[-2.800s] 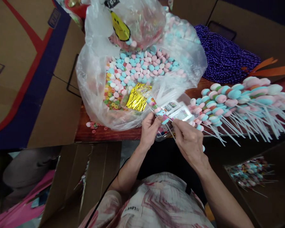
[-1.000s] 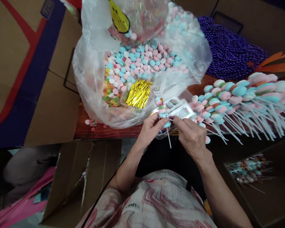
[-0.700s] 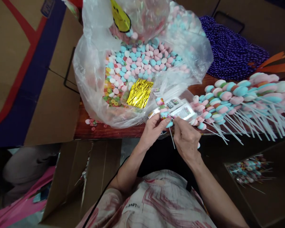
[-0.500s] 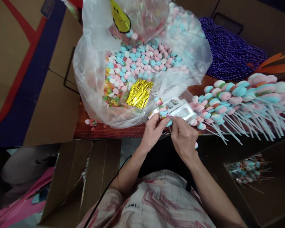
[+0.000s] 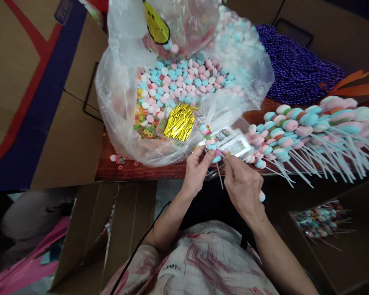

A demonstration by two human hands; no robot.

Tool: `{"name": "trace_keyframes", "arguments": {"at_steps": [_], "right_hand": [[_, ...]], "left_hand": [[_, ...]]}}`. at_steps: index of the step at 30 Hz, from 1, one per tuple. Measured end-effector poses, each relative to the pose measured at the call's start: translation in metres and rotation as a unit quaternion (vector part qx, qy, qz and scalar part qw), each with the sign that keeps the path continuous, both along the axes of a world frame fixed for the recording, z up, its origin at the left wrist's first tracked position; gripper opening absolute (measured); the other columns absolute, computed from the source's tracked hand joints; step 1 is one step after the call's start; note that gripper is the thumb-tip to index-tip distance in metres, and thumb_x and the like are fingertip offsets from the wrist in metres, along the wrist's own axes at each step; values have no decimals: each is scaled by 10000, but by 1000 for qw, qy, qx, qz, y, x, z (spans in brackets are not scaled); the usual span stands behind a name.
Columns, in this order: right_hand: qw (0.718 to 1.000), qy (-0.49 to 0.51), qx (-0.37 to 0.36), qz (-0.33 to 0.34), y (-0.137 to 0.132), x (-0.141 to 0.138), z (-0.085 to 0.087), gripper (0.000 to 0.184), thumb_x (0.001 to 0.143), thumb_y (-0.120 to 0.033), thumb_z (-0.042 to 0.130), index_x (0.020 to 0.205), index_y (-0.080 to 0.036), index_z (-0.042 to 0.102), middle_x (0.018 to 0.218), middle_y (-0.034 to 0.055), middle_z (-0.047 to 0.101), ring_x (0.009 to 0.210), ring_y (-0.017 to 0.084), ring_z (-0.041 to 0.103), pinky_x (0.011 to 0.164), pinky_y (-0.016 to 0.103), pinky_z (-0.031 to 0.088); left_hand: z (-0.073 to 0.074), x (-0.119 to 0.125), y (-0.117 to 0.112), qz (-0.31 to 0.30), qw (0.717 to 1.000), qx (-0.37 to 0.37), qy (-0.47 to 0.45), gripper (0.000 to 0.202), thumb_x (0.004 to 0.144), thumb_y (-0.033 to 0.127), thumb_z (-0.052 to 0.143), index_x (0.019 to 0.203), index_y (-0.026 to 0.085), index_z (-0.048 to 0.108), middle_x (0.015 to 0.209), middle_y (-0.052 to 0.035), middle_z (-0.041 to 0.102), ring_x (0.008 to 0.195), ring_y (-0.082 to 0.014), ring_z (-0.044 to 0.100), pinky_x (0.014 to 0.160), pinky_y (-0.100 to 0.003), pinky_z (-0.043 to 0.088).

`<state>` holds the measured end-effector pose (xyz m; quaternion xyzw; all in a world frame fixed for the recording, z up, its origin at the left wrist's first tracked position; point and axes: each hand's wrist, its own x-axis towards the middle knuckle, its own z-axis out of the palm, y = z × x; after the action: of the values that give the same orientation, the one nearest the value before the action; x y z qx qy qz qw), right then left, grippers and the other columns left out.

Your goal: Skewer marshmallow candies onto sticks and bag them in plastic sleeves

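Note:
My left hand (image 5: 197, 169) pinches a candy skewer (image 5: 209, 141) of pink and blue pieces near its lower end, at the table's front edge. My right hand (image 5: 241, 184) is closed on the white stick (image 5: 220, 179) just under the candies; a pink candy (image 5: 261, 196) peeks out by its little finger. Behind the hands a big clear plastic bag (image 5: 184, 82) holds loose pink, blue and white candies and coloured rings. A clear box of gold twist ties (image 5: 180, 122) lies in it.
A row of finished candy skewers (image 5: 310, 127) lies on the red-brown table (image 5: 141, 170) to the right. Purple beads (image 5: 295, 69) are heaped behind them. Cardboard boxes stand left (image 5: 43, 90) and below (image 5: 110, 229); another box at lower right holds wrapped skewers (image 5: 321, 219).
My right hand has worked along the stick, sliding slightly down and right. The skewer stays in my left hand's pinch; the camera view has shifted a little.

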<state>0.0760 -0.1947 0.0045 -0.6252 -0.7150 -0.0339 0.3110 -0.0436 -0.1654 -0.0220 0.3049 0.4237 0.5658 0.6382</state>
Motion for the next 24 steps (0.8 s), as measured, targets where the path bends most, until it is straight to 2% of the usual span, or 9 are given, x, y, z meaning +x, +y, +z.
{"name": "trace_keyframes", "arguments": {"at_steps": [4,9,15,19,24], "right_hand": [[1000,5,12,-12,7,-4,-4,317,1016,-181,472,741,-195,630,599,9,630,549,123,557,500,263,258],[1000,-1,25,-12,13,-9,-7,310,1005,-154,465,733,-191,609,601,11,626,537,126,539,508,270,252],[997,-69,17,30,11,-8,6,279,997,-118,469,783,-184,636,659,22,663,580,133,565,545,284,275],[996,-72,29,41,8,-7,12,277,999,-120,476,801,-176,661,655,27,671,593,134,580,556,281,297],[998,-51,32,23,0,-7,12,285,1002,-134,489,785,-185,666,654,14,688,602,123,603,558,263,327]], "left_hand": [[1,1,-1,-19,1000,-10,13,338,803,455,794,1033,208,757,971,-5,744,857,-131,661,833,-252,544],[1,-1,3,-14,1000,-8,11,314,789,439,808,985,198,762,918,5,737,809,-109,646,789,-226,539],[11,-1,10,32,994,-80,-72,312,687,393,866,901,205,739,862,21,730,725,-92,644,687,-209,538],[14,3,12,74,989,-88,-98,255,685,329,844,852,187,715,787,31,717,675,-85,639,690,-215,533],[18,11,14,94,982,-92,-134,249,682,301,833,849,167,705,763,22,715,667,-93,664,702,-221,529]]}}
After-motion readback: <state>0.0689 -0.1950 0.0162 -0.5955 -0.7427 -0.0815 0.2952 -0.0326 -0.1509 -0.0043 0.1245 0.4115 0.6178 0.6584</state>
